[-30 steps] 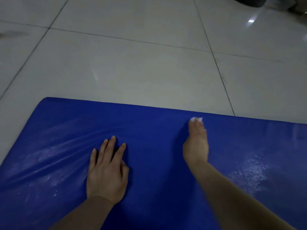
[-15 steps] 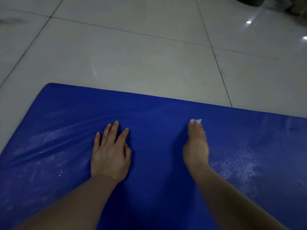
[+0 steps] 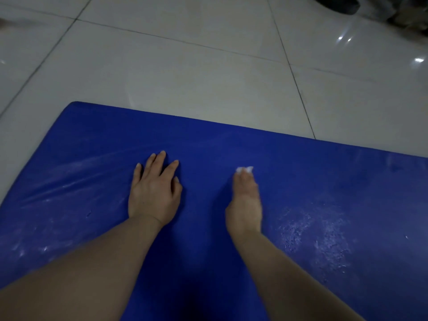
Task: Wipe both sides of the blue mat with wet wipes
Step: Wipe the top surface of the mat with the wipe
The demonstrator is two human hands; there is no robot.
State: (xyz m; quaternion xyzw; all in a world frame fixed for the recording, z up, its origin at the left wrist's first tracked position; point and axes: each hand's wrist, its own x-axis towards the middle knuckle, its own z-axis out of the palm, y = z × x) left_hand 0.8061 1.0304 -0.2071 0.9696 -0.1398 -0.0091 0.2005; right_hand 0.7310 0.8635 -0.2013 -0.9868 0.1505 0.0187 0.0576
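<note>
Looking down from your head, you see both bare forearms reaching forward over the blue mat [image 3: 324, 186], which lies flat on a pale tiled floor [image 3: 185, 72] and fills the lower half of the view; its far edge and rounded far-left corner are visible, while its near and right edges run out of frame. Your left hand [image 3: 154, 193] rests palm down on the mat, fingers spread and flat, holding nothing; it looks to be bracing the mat in place. Your right hand [image 3: 244, 205] is turned on edge, fingers closed around a small white wet wipe [image 3: 245, 169], of which only a crumpled tip shows beyond the fingertips, pressed to the mat's surface. Whitish dusty streaks lie on the left part of the mat, and a speckled patch (wet or dusty, I cannot tell which) sits just right of your right forearm. Judging by its smooth sheen and rounded edge, the mat is probably padded, flexible and fairly light, with a slick skin that may slide on the glossy tiles; keep a flat hand on it while wiping; to turn it over, take hold along the far edge or a corner with both hands.
</note>
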